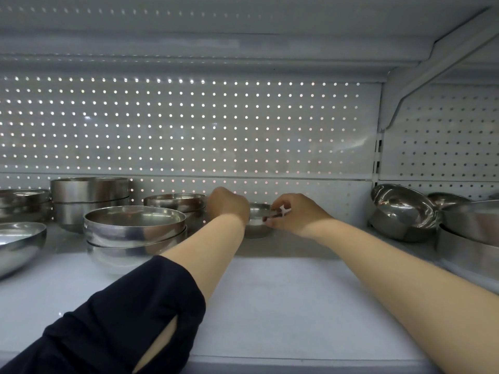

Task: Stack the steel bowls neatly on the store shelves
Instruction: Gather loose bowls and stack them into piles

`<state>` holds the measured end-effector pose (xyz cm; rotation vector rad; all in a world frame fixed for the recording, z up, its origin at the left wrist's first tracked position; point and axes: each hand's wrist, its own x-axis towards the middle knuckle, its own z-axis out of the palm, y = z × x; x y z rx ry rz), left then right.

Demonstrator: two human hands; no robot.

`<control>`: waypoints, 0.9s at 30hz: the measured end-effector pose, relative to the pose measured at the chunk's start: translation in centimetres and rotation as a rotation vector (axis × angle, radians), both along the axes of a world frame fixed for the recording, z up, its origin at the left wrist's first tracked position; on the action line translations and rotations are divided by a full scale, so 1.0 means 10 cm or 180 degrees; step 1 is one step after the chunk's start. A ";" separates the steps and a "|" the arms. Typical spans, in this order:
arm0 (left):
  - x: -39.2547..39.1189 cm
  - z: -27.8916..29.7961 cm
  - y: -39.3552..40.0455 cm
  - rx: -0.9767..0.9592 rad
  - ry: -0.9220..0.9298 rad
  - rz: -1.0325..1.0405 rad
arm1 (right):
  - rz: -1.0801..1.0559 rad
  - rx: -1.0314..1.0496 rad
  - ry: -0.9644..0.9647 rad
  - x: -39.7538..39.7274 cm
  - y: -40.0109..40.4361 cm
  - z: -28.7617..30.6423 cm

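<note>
Fingers of the right hand (293, 214) pinch the rim of a small steel bowl (258, 221) at the back of the white shelf (283, 298), while the left hand (228, 205) curls against the bowl's other side, its fingertips hidden. Seating it well likely means lowering it level, both hands steadying the rim, square with the nested stack of bowls (135, 230) to the left, then letting go gently. Polished and shallow, the small bowl sits upright near the perforated back panel (189, 125), well apart from a tilted bowl (402, 211) on the right.
</note>
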<state>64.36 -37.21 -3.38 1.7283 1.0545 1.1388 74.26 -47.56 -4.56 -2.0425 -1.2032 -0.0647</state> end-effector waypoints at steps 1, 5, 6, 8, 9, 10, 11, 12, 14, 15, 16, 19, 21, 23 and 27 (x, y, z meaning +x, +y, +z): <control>0.00 0.03 -0.05 0.0342 0.0100 0.0093 | -0.0057 0.0089 -0.0007 0.02 -0.03 0.06; 0.05 0.10 -0.34 0.1561 -0.0043 -0.0400 | -0.0289 0.0882 -0.0073 0.03 -0.21 0.32; 0.07 0.11 -0.43 0.1737 -0.0019 -0.0553 | -0.0349 0.1105 -0.0138 0.01 -0.26 0.39; 0.08 0.17 -0.59 0.1910 -0.0078 -0.0744 | -0.0470 0.1470 -0.0217 -0.07 -0.39 0.56; 0.09 0.20 -0.66 0.1952 -0.0131 -0.0845 | -0.0537 0.1610 -0.0233 -0.11 -0.47 0.66; 0.09 0.23 -0.72 0.1935 -0.0209 -0.0961 | -0.0621 0.1744 -0.0234 -0.15 -0.58 0.76; 0.10 0.24 -0.75 0.1873 -0.0273 -0.1100 | -0.0707 0.1874 -0.0222 -0.18 -0.71 0.84; 0.11 0.24 -0.77 0.1786 -0.0342 -0.1262 | -0.0766 0.1982 -0.0216 -0.21 -0.87 0.91; 0.16 0.20 -0.80 0.1603 -0.0378 -0.1595 | -0.0811 0.2004 -0.0285 -0.28 -1.24 0.98; 0.18 0.18 -0.82 0.1537 -0.0315 -0.1723 | -0.0854 0.1890 -0.0349 -0.31 -1.43 1.00; 0.21 0.14 -0.85 0.1461 -0.0233 -0.1819 | -0.0927 0.1691 -0.0416 -0.33 -1.62 1.02; 0.31 -0.02 -0.96 0.1189 0.0129 -0.2260 | -0.1152 0.0778 -0.0550 -0.35 -2.14 1.08; 0.33 -0.08 -1.05 0.1061 0.0509 -0.2658 | -0.1208 0.0358 -0.0509 -0.32 -2.44 1.10; 0.32 -0.08 -1.15 0.0982 0.0829 -0.2963 | -0.1272 0.0015 -0.0449 -0.28 -2.69 1.08; 0.35 0.01 -1.46 0.0758 0.1014 -0.3190 | -0.1245 -0.0910 -0.0625 -0.14 -3.02 1.02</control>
